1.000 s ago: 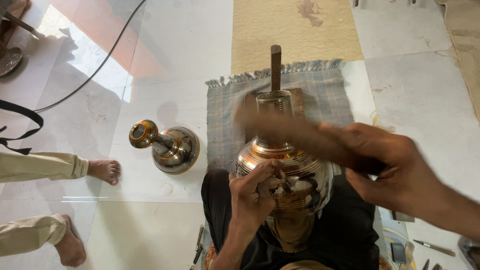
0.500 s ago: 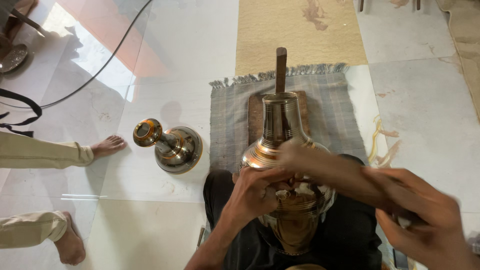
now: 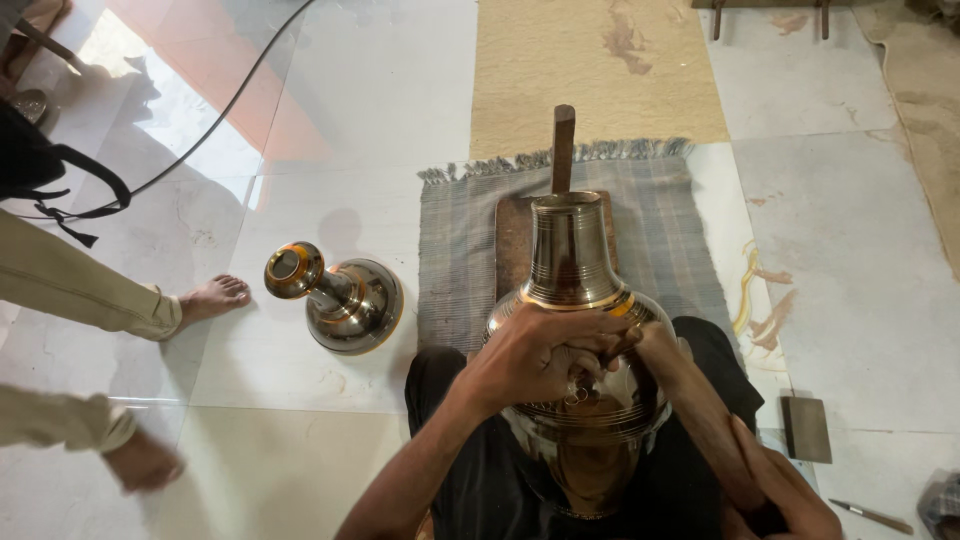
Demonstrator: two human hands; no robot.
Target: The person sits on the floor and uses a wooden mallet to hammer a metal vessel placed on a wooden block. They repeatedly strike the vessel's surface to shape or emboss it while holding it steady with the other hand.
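A large brass vessel (image 3: 572,270) with a ribbed neck stands between my legs, on a wooden board. My left hand (image 3: 540,352) lies on the vessel's shoulder, closed around a small metal tool (image 3: 590,372) pressed against the metal. My right hand (image 3: 790,495) is low at the bottom right, gripping a wooden stick (image 3: 690,410). The stick slants up and left until its end meets my left hand. The lower half of the vessel is hidden by my arm and dark trousers.
A second brass vessel (image 3: 340,300) stands on the tiled floor to the left. The board's upright wooden post (image 3: 563,148) rises behind the vessel, on a grey fringed mat (image 3: 460,250). Another person's bare feet (image 3: 210,298) are at the left. A dark flat block (image 3: 805,428) and a thin tool (image 3: 870,515) lie at the right.
My right hand has swung the stick from above the vessel down to the lower right. My left hand stays on the vessel. The other person's feet have shifted.
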